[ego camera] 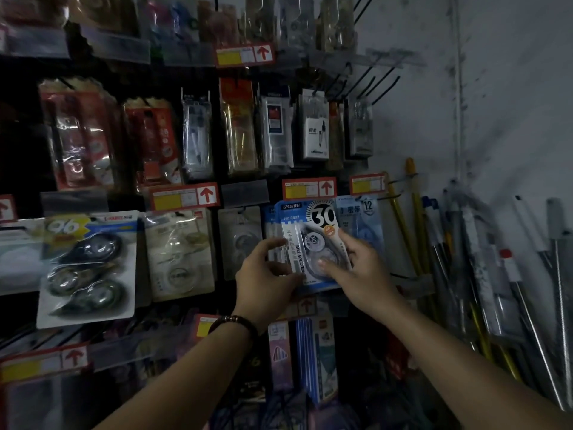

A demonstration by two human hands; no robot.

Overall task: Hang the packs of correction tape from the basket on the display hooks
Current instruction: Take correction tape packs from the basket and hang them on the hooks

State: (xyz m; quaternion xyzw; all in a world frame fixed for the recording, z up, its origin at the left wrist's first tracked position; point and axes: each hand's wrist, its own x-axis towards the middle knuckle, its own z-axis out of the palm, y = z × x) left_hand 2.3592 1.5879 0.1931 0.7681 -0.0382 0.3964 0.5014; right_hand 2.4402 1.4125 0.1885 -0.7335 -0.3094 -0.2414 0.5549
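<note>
Pack [322,217]: blue card with a clear plastic blister over one tape dispenser, big "30" printed at the top. It is held upright against the display, just under a red-and-yellow price tag [309,188], and overlaps similar blue packs behind it. Judged light and fairly stiff; the card would bend if squeezed and the blister is glossy, probably slippery. Best held by the card edges, leaving the top clear for the hook. The hang hole and the hook cannot be made out. Left hand [266,274] pinches the left edge, fingers curled. Right hand [359,268] grips the right side, thumb across the blister. A paler pack [367,212] marked "12" hangs just beside it. Bare black wire hooks [372,82] jut out above right. Thin poles [465,259] lean against the grey wall. Basket not in view.
</note>
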